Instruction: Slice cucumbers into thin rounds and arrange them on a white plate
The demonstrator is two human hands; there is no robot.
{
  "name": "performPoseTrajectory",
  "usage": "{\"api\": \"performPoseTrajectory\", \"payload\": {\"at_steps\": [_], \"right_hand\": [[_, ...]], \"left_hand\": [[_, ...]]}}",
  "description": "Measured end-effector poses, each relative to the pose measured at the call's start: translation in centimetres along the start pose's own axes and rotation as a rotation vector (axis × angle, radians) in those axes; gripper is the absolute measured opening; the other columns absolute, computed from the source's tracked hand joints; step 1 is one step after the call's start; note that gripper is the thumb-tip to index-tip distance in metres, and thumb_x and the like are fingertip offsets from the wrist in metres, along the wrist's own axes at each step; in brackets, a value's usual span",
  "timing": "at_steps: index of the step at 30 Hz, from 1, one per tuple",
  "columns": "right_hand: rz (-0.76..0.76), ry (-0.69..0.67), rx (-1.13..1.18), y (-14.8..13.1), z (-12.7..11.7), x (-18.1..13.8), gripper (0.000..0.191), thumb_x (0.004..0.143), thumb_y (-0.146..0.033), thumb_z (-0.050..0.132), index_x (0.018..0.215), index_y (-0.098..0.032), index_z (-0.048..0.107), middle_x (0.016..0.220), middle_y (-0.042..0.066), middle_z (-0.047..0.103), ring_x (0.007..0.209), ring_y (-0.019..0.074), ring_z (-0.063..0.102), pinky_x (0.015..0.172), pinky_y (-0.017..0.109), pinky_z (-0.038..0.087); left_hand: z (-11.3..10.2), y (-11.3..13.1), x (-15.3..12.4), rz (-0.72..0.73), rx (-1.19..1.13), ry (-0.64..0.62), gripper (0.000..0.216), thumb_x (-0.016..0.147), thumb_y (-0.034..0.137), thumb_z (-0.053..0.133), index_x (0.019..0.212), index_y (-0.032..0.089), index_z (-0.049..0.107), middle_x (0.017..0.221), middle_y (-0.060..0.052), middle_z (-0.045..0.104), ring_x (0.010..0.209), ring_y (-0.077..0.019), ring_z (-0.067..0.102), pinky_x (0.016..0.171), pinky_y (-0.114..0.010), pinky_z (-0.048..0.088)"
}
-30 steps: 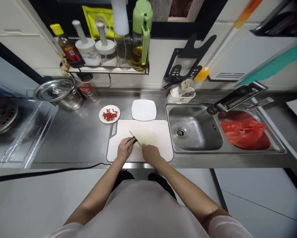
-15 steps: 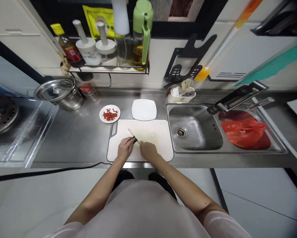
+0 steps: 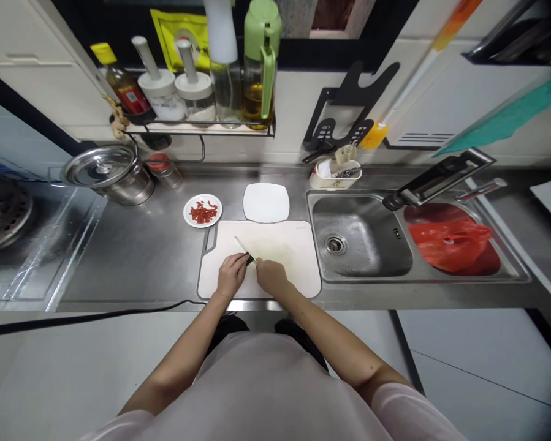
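My right hand (image 3: 271,275) is closed around the handle of a knife (image 3: 243,245), whose thin blade points away and to the left over the white cutting board (image 3: 298,236). Close to it, the bent fingers of my left hand (image 3: 231,274) press on a short dark piece (image 3: 249,260), perhaps a vegetable, lying beside the blade. Its exact kind is too small to make out, and my fingers hide part of it. Faint green stains mark the middle of the board. The knife's handle is hidden inside my right fist.
Behind the board are a small plate of red bits (image 3: 189,218) and a white square plate (image 3: 266,203). To the right lies the sink (image 3: 362,239), with a red bag (image 3: 450,242) in its second basin. A lidded steel pot (image 3: 132,187) stands at left, near a bottle rack (image 3: 201,130).
The knife and my right hand have shifted slightly left, toward my left hand. My left hand stays in nearly the same place, still holding the dark piece.
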State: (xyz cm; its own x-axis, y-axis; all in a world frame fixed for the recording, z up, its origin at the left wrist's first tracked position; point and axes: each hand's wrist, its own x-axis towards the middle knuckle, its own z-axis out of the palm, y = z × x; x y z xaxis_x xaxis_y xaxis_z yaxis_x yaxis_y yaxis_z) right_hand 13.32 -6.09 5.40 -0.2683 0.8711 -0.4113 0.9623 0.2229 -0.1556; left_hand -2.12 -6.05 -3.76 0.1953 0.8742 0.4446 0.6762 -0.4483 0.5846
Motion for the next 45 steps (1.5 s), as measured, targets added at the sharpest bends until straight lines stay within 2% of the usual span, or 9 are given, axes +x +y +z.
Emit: {"api": "performPoseTrajectory", "payload": {"at_steps": [16,29,37,45], "right_hand": [[-0.001,0.052,0.036,0.0,1.5,0.9,0.031,0.094,-0.016,0.028,0.109,-0.012,0.054,0.09,0.014,0.067,0.089,0.0208,0.065,0.073,0.029,0.047],[0.01,0.035,0.059,-1.0,0.2,2.3,0.027,0.09,-0.011,0.035,0.109,-0.014,0.054,0.093,0.012,0.067,0.093,0.0183,0.065,0.075,0.025,0.046],[0.031,0.011,0.027,0.0,0.9,-0.5,0.027,0.092,-0.012,0.031,0.106,-0.013,0.055,0.09,0.014,0.067,0.089,0.02,0.066,0.072,0.027,0.047],[0.11,-0.132,0.029,0.9,0.9,-3.4,0.027,0.093,-0.017,0.033,0.11,-0.014,0.053,0.09,0.015,0.068,0.089,0.0229,0.067,0.072,0.031,0.047]], "left_hand": [[0.0,0.0,0.0,0.006,0.0,0.009,0.025,0.092,0.024,0.048,0.109,0.023,0.066,0.106,-0.008,0.068,0.098,-0.0182,0.062,0.088,-0.036,0.052],[-0.2,0.2,0.1,0.017,0.019,0.011,0.026,0.092,0.023,0.047,0.109,0.021,0.066,0.105,-0.008,0.068,0.099,-0.0186,0.061,0.089,-0.036,0.051],[-0.1,0.1,0.0,0.01,0.015,0.015,0.027,0.093,0.024,0.046,0.11,0.022,0.066,0.106,-0.008,0.067,0.099,-0.0188,0.062,0.088,-0.037,0.052],[0.0,0.1,0.0,0.017,0.028,0.027,0.027,0.092,0.022,0.046,0.11,0.022,0.066,0.106,-0.008,0.067,0.099,-0.0189,0.062,0.088,-0.037,0.052]]}}
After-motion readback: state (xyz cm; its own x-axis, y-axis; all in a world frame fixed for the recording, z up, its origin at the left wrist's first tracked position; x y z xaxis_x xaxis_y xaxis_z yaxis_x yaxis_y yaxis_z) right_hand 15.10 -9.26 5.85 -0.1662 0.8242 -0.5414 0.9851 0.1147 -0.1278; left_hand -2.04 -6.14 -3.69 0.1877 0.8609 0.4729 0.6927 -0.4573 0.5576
